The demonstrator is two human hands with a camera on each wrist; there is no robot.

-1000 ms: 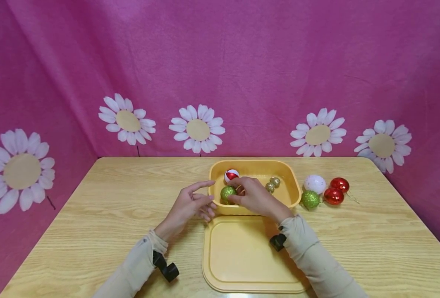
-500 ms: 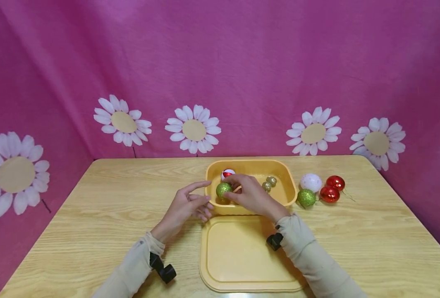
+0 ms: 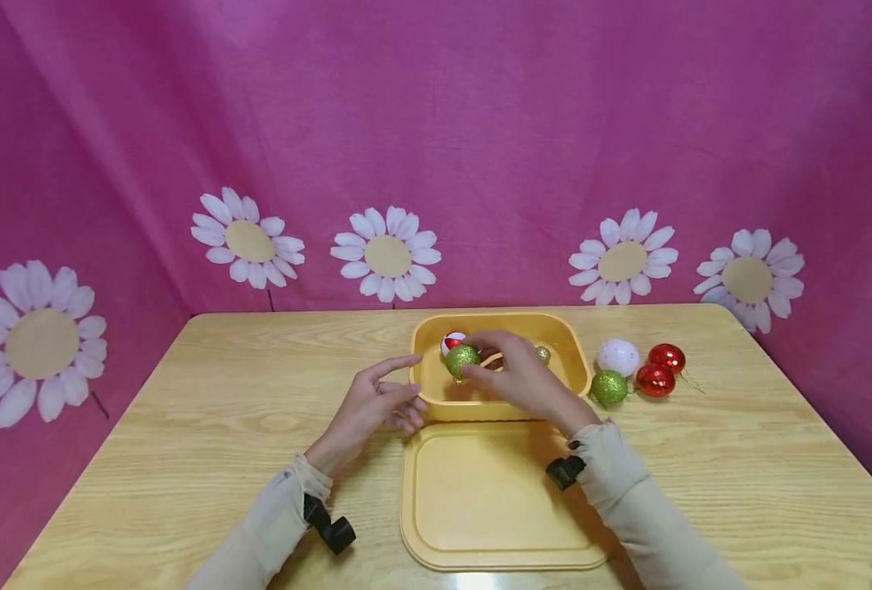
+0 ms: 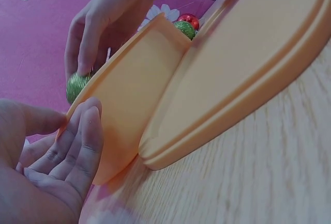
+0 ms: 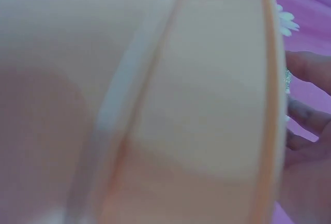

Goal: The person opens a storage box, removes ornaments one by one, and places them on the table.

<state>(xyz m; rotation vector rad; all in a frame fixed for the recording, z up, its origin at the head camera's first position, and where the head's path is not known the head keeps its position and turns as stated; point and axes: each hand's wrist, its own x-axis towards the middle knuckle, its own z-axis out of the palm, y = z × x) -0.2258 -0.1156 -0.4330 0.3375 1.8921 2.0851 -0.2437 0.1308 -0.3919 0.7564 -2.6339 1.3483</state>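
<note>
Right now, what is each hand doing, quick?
Left hand: open, fingers against the yellow plastic tub.
Right hand: holding the green glitter ball ornament.

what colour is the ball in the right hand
Glittery green ball, pinched by the right hand; clearest in the head view.

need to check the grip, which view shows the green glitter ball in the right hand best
The head view: the green glitter ball shows whole, pinched by the right hand above the yellow tub. The left wrist view shows only part of it behind the tub's wall. The right wrist view is blurred, mostly tub wall; no ball can be made out.
</note>
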